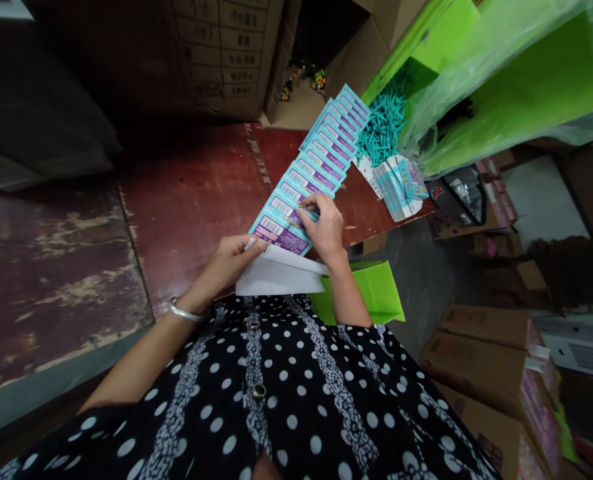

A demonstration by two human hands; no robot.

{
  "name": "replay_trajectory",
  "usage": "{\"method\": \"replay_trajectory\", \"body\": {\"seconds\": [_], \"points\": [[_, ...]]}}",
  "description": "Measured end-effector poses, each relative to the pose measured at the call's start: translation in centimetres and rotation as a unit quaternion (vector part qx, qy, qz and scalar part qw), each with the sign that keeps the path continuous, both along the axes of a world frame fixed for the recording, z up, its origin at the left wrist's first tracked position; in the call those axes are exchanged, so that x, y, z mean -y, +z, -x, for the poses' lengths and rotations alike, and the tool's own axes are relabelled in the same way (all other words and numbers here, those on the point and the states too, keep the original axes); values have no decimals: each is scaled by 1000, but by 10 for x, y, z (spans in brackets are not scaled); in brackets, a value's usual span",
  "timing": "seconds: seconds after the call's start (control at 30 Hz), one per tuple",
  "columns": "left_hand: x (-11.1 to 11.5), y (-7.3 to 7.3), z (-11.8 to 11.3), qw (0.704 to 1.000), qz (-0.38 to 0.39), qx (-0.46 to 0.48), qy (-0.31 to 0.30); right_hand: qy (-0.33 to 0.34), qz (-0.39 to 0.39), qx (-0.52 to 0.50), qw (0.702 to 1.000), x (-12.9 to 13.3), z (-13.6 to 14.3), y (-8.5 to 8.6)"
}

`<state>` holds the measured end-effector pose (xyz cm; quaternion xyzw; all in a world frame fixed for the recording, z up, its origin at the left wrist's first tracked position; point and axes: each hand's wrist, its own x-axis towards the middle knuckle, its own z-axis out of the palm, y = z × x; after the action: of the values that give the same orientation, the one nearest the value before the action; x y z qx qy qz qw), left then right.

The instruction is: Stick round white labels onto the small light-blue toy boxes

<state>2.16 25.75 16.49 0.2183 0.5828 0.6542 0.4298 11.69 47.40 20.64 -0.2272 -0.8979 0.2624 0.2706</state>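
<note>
A row of overlapping blue and purple printed cards with barcodes runs away from me across the red table. At its near end a white sheet or flap hangs over the table edge, in front of my body. My left hand is closed with thumb and fingers pinching the upper left corner of this white piece. Over the nearer cards, my right hand is closed, its thumb and fingertips together just above the printed faces. Whatever is between those fingertips is too small to make out.
A heap of small teal sticks lies beside a green bin at the back right. Folded printed boxes sit near the table's right edge. A green box is below my right forearm. Brown cartons stand at right.
</note>
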Motion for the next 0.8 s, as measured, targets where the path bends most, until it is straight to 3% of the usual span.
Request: {"method": "replay_trajectory", "body": {"seconds": [0.17, 0.33, 0.53, 0.67, 0.8], "points": [[-2, 4, -2, 999, -9, 48, -10, 19, -30, -46, 998, 18, -15, 14], [2, 3, -6, 991, -59, 113, -28, 114, -44, -48, 991, 54, -36, 24], [5, 2, -7, 990, -73, 111, -41, 148, -35, -1, 988, 67, -39, 11], [4, -1, -8, 991, -65, 112, -35, 162, -55, -44, 984, 66, -38, 1], [4, -7, -8, 991, -50, 115, -36, 172, -128, -96, 972, 66, -40, -9]]}}
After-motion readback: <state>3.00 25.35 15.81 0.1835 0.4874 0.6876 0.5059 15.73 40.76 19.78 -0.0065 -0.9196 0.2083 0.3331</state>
